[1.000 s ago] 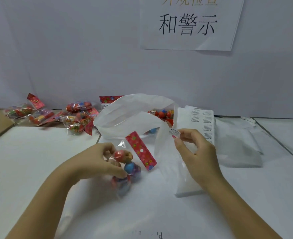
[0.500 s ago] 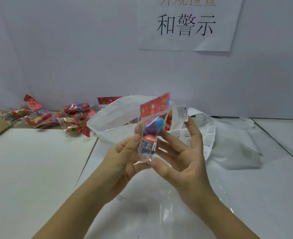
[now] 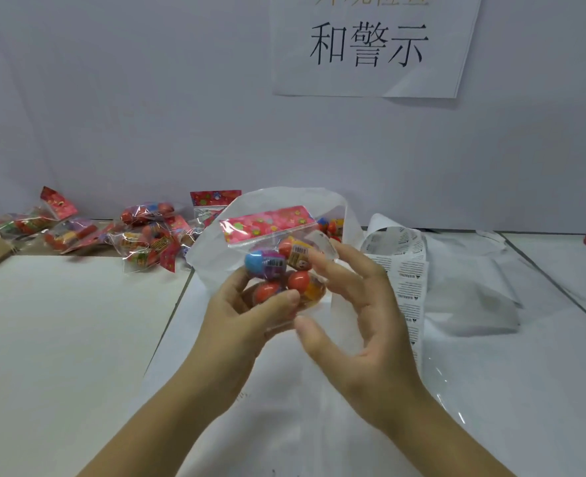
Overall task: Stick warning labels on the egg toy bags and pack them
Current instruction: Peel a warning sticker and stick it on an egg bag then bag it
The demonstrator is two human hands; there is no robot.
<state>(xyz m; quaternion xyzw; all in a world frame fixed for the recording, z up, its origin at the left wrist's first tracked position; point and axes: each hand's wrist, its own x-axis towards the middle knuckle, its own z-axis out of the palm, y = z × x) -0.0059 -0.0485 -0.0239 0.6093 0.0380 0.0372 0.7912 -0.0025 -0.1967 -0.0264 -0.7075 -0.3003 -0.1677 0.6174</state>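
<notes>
Holding up one egg toy bag (image 3: 278,259).
My left hand (image 3: 250,321) grips the egg toy bag from beneath, fingers curled round the eggs. My right hand (image 3: 364,325) is spread loose just right of it, fingertips seemingly brushing the film. The warning label sheet (image 3: 408,270) lies just past my right hand; more toy bags (image 3: 140,242) lie far left of my left hand.

A packing workstation: a printed white paper sign with black Chinese characters (image 3: 370,46) taped to the plain wall, a heap of red-topped clear toy bags (image 3: 140,239), and strips of white printed warning labels (image 3: 408,270) on the white tabletop (image 3: 61,339).
</notes>
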